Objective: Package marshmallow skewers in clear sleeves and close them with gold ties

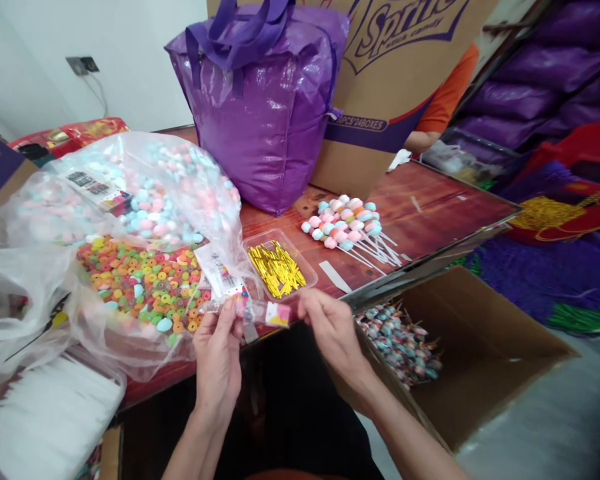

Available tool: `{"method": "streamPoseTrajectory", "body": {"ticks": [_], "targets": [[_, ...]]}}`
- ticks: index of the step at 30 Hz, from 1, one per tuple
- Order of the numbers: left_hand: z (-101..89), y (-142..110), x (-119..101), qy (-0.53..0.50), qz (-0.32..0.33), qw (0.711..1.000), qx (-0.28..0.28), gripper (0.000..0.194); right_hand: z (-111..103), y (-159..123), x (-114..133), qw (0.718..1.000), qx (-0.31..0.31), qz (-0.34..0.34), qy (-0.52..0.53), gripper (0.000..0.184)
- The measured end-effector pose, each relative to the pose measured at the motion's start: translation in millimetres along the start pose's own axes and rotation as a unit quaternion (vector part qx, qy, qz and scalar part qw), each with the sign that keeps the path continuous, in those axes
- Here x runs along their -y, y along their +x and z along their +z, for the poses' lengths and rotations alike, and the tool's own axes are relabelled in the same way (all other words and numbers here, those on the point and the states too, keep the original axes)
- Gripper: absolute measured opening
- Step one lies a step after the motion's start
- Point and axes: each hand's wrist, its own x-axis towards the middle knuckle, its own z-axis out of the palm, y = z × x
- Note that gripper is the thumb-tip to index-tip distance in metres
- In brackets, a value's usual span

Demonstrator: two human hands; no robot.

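Note:
Near the table's front edge, a small clear plastic bag with a colourful print (278, 314) stretches between my two hands. My left hand (217, 357) pinches one end between thumb and fingers. At the other end, the fingers of my right hand (330, 327) are closed on the bag's edge. Just beyond lies a clear tray of gold twist ties (277, 269). To its right rests a pile of candy sticks (345, 223) in pink, blue and white, their white sticks pointing towards the front edge. More flat printed bags (215, 270) lie just beyond my left hand.
On the left, a large plastic bag holds ring candies (140, 283) and pastel candies (155, 207). White sticks (45, 413) fill a container at front left. A purple bag (260, 113) and a carton (360, 150) stand behind. Below right, an open box (480, 360) holds wrapped candy sticks. An orange sleeve (447, 93) shows behind the carton.

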Motion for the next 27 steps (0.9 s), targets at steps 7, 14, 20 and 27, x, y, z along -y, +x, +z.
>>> {"method": "streamPoseTrajectory", "body": {"ticks": [7,14,20,27], "targets": [[3.0,14,-5,-0.037,0.002,0.998,-0.053,0.032,-67,87,-54,0.869,-0.192,-0.055,-0.452,0.022],[-2.0,20,-7,-0.072,-0.049,0.994,-0.062,0.031,-78,102,-85,0.864,-0.134,-0.052,-0.483,0.021],[-5.9,20,-11,-0.099,-0.053,0.99,-0.087,0.023,-57,50,-55,0.94,-0.205,-0.088,-0.258,0.019],[-12.5,22,-11,-0.089,0.0,0.993,-0.081,0.027,-24,-32,2,0.986,-0.093,-0.136,-0.034,0.011]]}}
